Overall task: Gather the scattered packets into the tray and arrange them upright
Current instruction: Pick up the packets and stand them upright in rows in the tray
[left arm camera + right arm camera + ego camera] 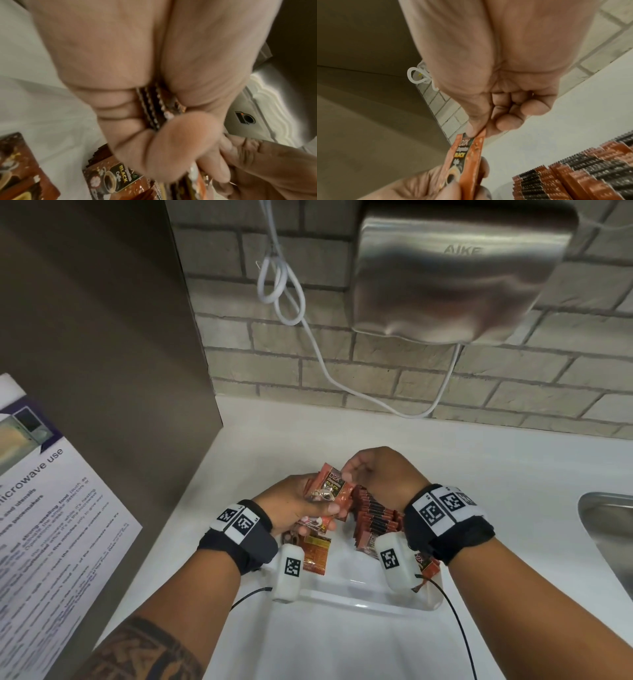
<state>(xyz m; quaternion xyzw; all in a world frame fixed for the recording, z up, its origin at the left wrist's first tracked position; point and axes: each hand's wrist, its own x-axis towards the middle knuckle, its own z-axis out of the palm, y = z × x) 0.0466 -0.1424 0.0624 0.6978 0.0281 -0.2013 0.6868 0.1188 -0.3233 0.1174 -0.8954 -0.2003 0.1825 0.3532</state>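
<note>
My left hand point(317, 501) grips a small bundle of orange-brown coffee packets point(330, 489) above the tray. Their serrated edges point(154, 108) show between its curled fingers. My right hand point(352, 470) pinches the top edge of the front packet point(464, 159) between thumb and forefinger point(476, 133). A row of packets point(376, 517) stands upright in the clear white tray point(359, 602), just under my right wrist; the same row point(582, 174) shows in the right wrist view. Loose packets point(313, 554) lie flat in the tray's left part, one face up point(118, 180).
The tray sits on a white counter point(496, 460). A steel sink point(609, 532) is at the right edge. A hand dryer point(459, 272) and a looped white cable point(284, 289) hang on the brick wall. A brown panel with a microwave notice point(51, 508) stands left.
</note>
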